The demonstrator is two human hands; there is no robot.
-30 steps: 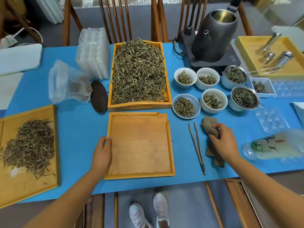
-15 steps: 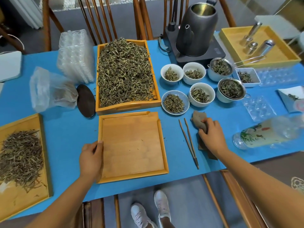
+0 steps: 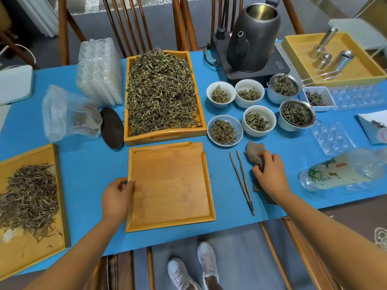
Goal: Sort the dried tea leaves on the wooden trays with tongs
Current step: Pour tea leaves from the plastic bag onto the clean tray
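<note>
An empty square wooden tray (image 3: 170, 185) lies in front of me on the blue table. My left hand (image 3: 117, 194) grips its left rim. Behind it stands a deeper wooden tray (image 3: 165, 137) heaped with dried tea leaves (image 3: 161, 91). A third tray (image 3: 31, 248) at the left holds a pile of thin leaves (image 3: 29, 197). Wooden tongs (image 3: 241, 182) lie on the table right of the empty tray, untouched. Just right of the tongs, my right hand (image 3: 271, 176) rests on a brown cloth (image 3: 254, 153), fingers curled over it.
Several white bowls (image 3: 225, 129) of tea leaves stand behind the tongs, with a kettle (image 3: 253, 38) on its black base behind them. A plastic bottle (image 3: 343, 170) lies at the right. Clear plastic trays (image 3: 100, 70), a bag (image 3: 69, 116) and a dark oval dish (image 3: 112, 127) sit at the left.
Both hands stay where they were, left on the tray rim and right on the cloth. Only the head camera has shifted, moving the view.
</note>
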